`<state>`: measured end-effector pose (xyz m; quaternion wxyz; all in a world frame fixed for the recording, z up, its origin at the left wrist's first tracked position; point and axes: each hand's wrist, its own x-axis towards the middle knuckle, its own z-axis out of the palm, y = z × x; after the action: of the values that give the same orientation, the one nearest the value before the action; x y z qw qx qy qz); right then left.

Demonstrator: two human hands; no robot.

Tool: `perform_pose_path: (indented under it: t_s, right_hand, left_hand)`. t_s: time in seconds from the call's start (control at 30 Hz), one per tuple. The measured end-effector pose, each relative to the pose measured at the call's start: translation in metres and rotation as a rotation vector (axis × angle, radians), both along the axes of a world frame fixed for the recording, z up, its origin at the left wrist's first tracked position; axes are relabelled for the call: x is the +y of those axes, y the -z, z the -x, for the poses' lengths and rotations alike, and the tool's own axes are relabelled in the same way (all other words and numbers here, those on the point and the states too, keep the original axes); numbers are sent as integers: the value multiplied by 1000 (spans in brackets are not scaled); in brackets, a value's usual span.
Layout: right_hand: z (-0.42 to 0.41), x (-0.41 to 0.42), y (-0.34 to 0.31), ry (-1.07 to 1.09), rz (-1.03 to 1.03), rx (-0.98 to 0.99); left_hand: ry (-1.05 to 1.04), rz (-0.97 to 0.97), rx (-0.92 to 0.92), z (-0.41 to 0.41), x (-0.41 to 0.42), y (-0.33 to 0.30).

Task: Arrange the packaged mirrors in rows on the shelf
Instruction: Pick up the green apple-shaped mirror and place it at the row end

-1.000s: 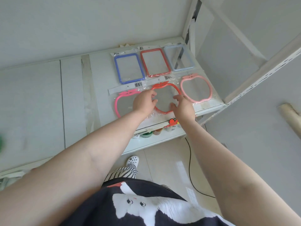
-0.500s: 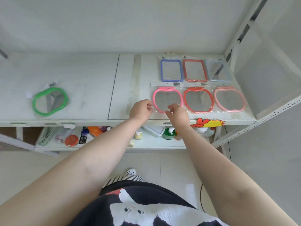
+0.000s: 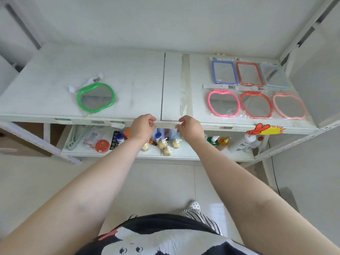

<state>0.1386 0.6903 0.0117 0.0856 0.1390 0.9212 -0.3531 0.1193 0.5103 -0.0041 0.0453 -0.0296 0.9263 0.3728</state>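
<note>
Six packaged mirrors lie in two rows at the right end of the white shelf (image 3: pixel 128 74). The back row holds a blue rectangular mirror (image 3: pixel 224 72), a red one (image 3: pixel 248 74) and a pale blue one (image 3: pixel 274 76). In front lie a pink apple-shaped mirror (image 3: pixel 223 103), a red one (image 3: pixel 256 105) and a light pink one (image 3: pixel 289 106). A green apple-shaped mirror (image 3: pixel 95 97) lies alone on the shelf's left part. My left hand (image 3: pixel 142 127) and my right hand (image 3: pixel 189 127) hover at the shelf's front edge near the middle, fingers loosely curled, holding nothing.
A lower shelf (image 3: pixel 184 155) carries several pump bottles (image 3: pixel 167 145), an orange tin (image 3: pixel 102 145) and packets. A red and yellow sticker (image 3: pixel 265 129) marks the front edge at right. A white upright post (image 3: pixel 305 28) stands at the right. Tiled floor lies below.
Both hands have left the apple-shaped mirrors and drawn back left to the shelf's front edge. The view has swung left, bringing the green mirror into sight.
</note>
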Motion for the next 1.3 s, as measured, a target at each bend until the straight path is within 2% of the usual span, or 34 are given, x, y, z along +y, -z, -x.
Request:
perform_pose_path:
  t_s: [0.23, 0.43, 0.8, 1.03, 1.17, 1.3]
  right_hand:
    - [-19, -134, -4, -27, -12, -58]
    - [-17, -200, -14, -95, -110, -79]
    - [67, -262, 2, -156, -111, -60]
    - [128, -291, 3, -171, -202, -15]
    - [148, -295, 6, -83, -271, 1]
    - [157, -304, 15, 20, -250, -76]
  left_hand:
    - [-42, 25, 2, -21, -143, 6]
    - [-97, 18, 35, -25, -204, 0]
    - [-225, 22, 20, 16, -279, -7]
    - [-276, 42, 12, 62, -325, -7]
    - [-219, 8, -68, 88, -331, 5]
    - [-143, -46, -230, 119, -336, 6]
